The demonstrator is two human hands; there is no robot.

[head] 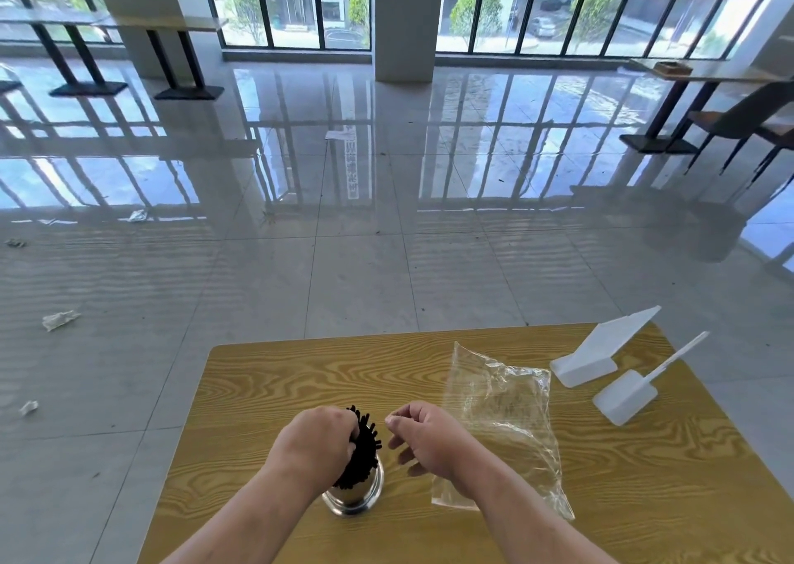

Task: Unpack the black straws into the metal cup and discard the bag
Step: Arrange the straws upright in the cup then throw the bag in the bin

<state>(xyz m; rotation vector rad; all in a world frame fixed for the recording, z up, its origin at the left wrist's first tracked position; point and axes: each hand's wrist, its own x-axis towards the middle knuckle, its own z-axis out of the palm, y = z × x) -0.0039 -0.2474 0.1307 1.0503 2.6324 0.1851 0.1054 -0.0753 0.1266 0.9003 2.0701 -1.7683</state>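
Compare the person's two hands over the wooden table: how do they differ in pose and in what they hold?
The left hand is closed around the black straws standing in the metal cup; the right hand holds nothing, its fingers loosely curled. The left is over the cup, the right beside the clear bag. Both are bare.

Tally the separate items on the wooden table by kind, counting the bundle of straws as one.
Bundle of black straws, gripped by the left hand: 1
Shiny metal cup: 1
Empty clear plastic bag: 1
White plastic scoops, one wide and one long-handled: 2
Total: 5
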